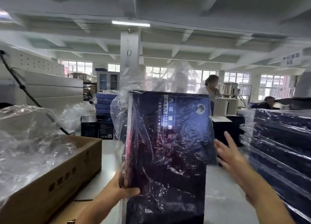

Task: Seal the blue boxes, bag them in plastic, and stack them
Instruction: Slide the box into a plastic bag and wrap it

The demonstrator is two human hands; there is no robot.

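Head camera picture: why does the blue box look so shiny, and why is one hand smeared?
In the head view, the plastic bag over the blue box shows bright glare, likely from the ceiling lamp; also in the head view, the open right hand is motion-blurred.

Factory packing floor w/ wrapped box stacks [282, 139], carton [55, 178], beam ceiling [168, 43].

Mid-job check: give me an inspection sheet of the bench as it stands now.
Surface: grey table, partly seen.
Job's things: box upright in bag, which rises above it; bagged stack at right.
Clutter: carton of loose plastic at left.
Grippers: left hand grips box's lower left edge; right hand open beside its right edge.
Cables: black cable slanting at left.
Surroundings: pillar, windows, person, second person.
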